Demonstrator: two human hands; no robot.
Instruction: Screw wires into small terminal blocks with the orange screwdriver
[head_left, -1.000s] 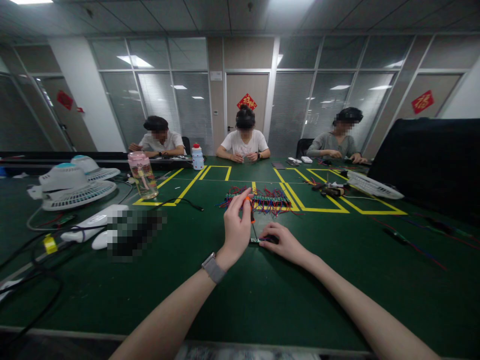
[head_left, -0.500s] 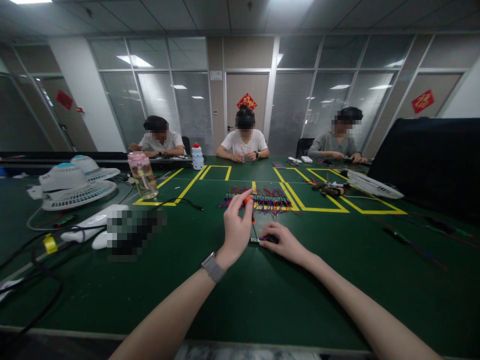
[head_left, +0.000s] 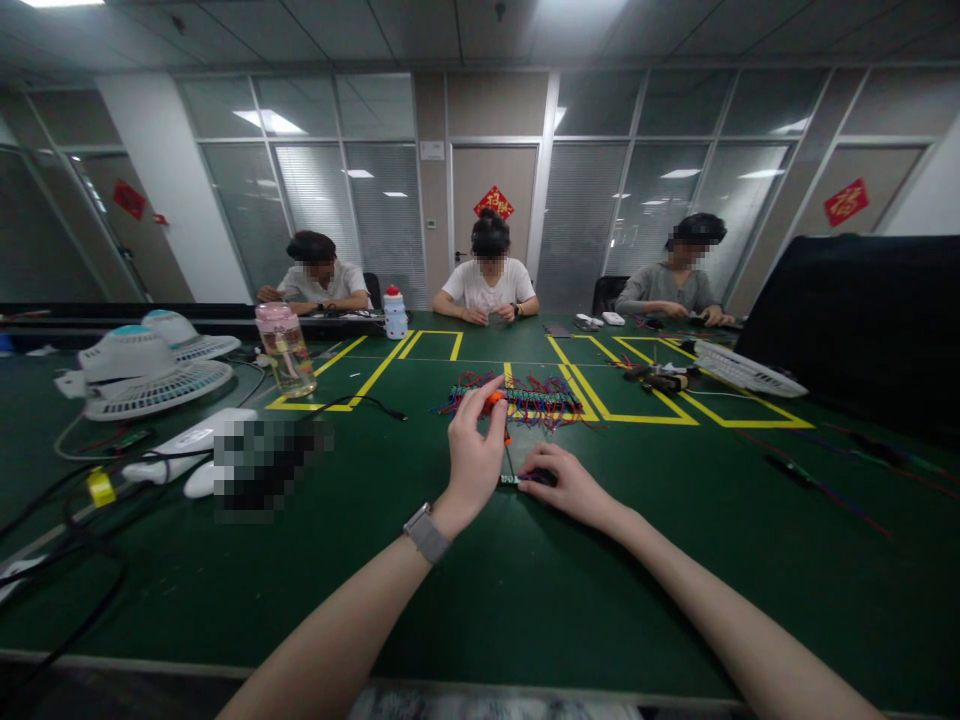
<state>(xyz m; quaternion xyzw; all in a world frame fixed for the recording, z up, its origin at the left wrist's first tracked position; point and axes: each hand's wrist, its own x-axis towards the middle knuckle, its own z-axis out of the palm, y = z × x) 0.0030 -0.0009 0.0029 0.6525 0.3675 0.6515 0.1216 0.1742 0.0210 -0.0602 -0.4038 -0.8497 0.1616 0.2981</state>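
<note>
My left hand (head_left: 477,450), with a watch at its wrist, is closed around a screwdriver (head_left: 508,438). The orange parts of its handle show above and below the fingers, and its thin shaft points down. The shaft's tip meets a small circuit board (head_left: 509,480) lying on the green table. My right hand (head_left: 564,482) pinches the right end of that board, where dark wires partly show under the fingers. Just beyond both hands lies a row of several small boards (head_left: 544,402) with red and blue wires.
At the left stand white fans (head_left: 157,375), a drink bottle (head_left: 286,350), a white mouse (head_left: 199,481) and black cables. A keyboard (head_left: 750,372) leans by a dark monitor (head_left: 870,340) at the right. Yellow tape marks the green table (head_left: 465,620). Three people sit across it.
</note>
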